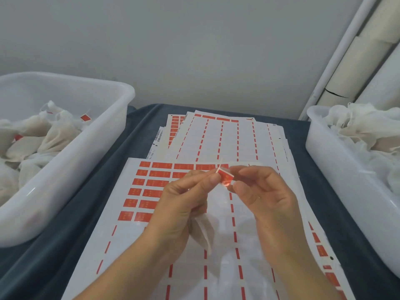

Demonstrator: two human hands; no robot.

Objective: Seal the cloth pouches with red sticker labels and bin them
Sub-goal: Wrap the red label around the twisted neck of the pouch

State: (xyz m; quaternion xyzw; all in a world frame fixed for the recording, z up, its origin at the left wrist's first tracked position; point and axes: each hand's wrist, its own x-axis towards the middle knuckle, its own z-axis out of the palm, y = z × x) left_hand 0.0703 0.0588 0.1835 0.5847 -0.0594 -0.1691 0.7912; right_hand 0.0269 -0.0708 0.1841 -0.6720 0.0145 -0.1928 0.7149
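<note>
Head view, one entry per item.

Progress: left bin point(121, 98), white plastic, holds a heap of cloth pouches, at least three showing a red label (sealed stock, by the look of it). Right bin point(313, 135), same make, holds a pile of pouches with no red visible; these appear to be the ones left to do. Judged state: task partway, one pouch in hand, a good number remaining.

Sticker label point(226, 177): small, red, rectangular, glossy, folded around a thin pale drawstring that juts up past it; held above the near sheet, between both hands.

Cloth pouch point(203, 230): off-white, thin, gauzy fabric, hanging limp below the left palm.

Left hand point(184, 204): fingers curled, thumb and forefinger pinching the string beside the label.

Right hand point(259, 191): fingers curled, thumb and forefinger pinching the label's right edge.

Near label sheet point(121, 226): white backing, red labels remaining only in the upper left, red dashed strips elsewhere.

Further sheets point(227, 137): stacked behind, mostly stripped.

Desk point(97, 182): draped in dark blue cloth, carries sheets and both bins.
</note>
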